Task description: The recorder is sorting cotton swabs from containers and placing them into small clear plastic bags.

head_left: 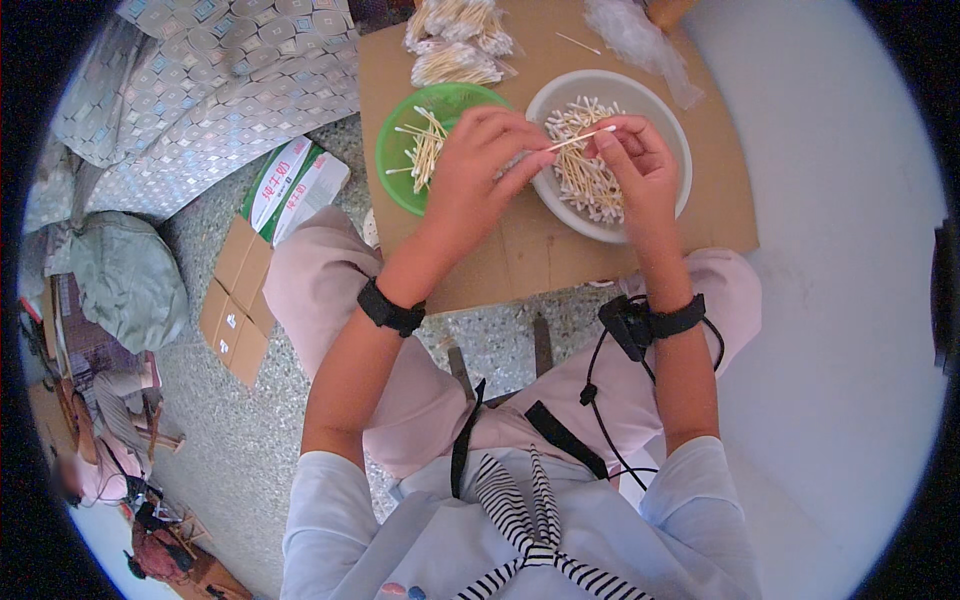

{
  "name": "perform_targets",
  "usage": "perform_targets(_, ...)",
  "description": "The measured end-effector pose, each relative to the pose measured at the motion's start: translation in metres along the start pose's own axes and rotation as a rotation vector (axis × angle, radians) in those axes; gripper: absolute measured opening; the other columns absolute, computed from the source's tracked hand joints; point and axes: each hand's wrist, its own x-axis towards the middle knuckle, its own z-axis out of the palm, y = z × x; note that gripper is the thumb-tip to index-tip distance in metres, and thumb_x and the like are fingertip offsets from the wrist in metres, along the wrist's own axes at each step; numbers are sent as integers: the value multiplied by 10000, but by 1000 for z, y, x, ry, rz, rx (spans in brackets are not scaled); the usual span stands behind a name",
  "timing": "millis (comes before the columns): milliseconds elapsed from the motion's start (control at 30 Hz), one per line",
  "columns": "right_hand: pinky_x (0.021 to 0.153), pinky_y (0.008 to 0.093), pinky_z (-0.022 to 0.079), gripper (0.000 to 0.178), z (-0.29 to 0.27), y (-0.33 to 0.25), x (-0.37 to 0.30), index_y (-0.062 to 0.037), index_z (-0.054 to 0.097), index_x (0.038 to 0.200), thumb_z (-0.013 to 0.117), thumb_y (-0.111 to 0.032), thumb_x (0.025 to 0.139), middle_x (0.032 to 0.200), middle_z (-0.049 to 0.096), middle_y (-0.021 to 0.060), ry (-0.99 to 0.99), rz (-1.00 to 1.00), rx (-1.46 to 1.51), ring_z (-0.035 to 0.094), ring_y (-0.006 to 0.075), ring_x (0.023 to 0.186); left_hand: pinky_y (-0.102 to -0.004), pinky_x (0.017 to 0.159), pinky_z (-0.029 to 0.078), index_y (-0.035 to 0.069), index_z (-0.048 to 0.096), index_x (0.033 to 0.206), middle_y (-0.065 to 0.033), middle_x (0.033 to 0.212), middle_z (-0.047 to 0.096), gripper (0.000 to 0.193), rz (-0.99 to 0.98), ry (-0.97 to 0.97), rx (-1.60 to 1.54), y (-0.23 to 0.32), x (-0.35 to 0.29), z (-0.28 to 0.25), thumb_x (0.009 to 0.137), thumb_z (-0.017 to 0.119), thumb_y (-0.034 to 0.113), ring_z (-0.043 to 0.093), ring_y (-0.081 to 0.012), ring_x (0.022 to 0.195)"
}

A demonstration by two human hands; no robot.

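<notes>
A cotton swab point(580, 139) spans the gap between my two hands above the white bowl. My left hand point(478, 170) pinches one end with thumb and fingers, over the right side of a green basket point(388, 140). At the swab's other white tip, the thumb and curled fingers of my right hand point(640, 165) close on it. Many loose swabs point(590, 190) fill the white bowl point(683, 165) under my right hand. A smaller bunch of swabs point(428, 145) leans in the green basket, partly hidden by my left hand.
Bagged swabs point(458, 62) lie at the back of the cardboard-covered table point(490, 275). Clear plastic point(645, 40) and a single stray swab point(578, 43) are at the back right. A white wall point(820, 200) borders the right side. Cardboard point(238, 300) and another person point(110, 465) are at left.
</notes>
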Motion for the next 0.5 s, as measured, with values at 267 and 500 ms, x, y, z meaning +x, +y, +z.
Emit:
perform_targets(267,689,296,499,139,14,-7,-11,-29,641,860,670,-164,849,818,659,49,-228,-194,-598,619,138,728,-307,787,448,32,689,805,-67,859,656,38,-186,98,-92,8,3,-20,777,691,58,596,-197,853)
perform_targets(500,653,269,477,180,19,-12,-16,-31,667,874,695,-202,824,799,667,38,-204,-119,-538,615,138,695,-296,754,451,28,697,789,-64,826,656,33,-232,96,-109,1,-2,-24,771,706,54,595,-183,830)
